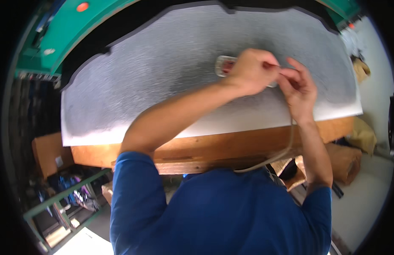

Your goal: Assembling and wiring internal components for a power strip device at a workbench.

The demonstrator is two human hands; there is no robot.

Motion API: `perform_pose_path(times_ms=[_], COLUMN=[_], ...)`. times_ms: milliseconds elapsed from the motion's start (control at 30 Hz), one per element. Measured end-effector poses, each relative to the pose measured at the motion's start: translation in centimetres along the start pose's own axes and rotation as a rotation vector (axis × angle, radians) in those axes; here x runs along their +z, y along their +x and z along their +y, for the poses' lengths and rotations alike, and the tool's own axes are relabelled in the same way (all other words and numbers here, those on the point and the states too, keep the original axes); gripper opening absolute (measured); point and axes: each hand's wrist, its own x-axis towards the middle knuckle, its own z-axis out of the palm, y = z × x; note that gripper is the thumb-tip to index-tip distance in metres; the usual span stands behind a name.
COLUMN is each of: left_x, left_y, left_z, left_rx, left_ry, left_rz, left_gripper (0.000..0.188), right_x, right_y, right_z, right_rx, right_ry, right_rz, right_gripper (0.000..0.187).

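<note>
My left hand [253, 72] is closed, its fingertips pinched together above the grey work surface [154, 72]. Facing it, my right hand [301, 87] brings thumb and forefinger together at the same spot, with the other fingers bent apart. Whatever sits between the fingertips is too small to make out. Partly behind my left hand lies a clear plastic box [220, 66] with dark red bits inside; a clear edge also shows between the hands. From beside my right wrist an off-white cord [286, 149] hangs over the table edge towards my body; its upper end is hidden.
A wooden table edge [188, 148] runs in front of my body. Beyond the surface stands a black-rimmed green machine [73, 38]. To the left are a cardboard box [52, 155] and a green metal frame [69, 193]; brown paper-wrapped bundles [343, 161] lie at the right.
</note>
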Motion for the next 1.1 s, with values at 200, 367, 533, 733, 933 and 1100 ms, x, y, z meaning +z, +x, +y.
perform_pose_path(times_ms=[200,367,533,733,933,1100], left_x=[5.9,7.6,3.3,3.9,4.0,-0.1], left_y=[-0.9,-1.9,-1.8,-1.9,-1.3,-3.7], left_z=[-0.3,-0.6,-1.4,-2.6,-1.3,0.4], left_rx=[0.205,0.127,0.125,-0.146,-0.265,-0.311], left_ry=[0.144,-0.027,-0.211,-0.491,-0.404,-0.233], left_rz=[0.429,0.559,0.352,0.202,0.135,0.132], left_gripper=[0.007,0.013,0.014,0.009,0.012,0.021], right_x=[-4.6,-0.8,4.6,-8.2,-20.2,-22.0], right_y=[0.6,1.9,3.1,2.7,-5.6,-11.9], right_z=[-1.1,-5.8,-9.7,-10.8,-5.7,-1.8], right_rx=[0.007,-0.194,-0.409,-0.301,0.077,0.207], right_ry=[-0.206,-0.284,-0.212,-0.301,-0.343,-0.295], right_rz=[-0.049,-0.261,-0.481,-0.099,0.228,0.418], right_gripper=[0.037,0.032,0.029,0.023,0.019,0.016])
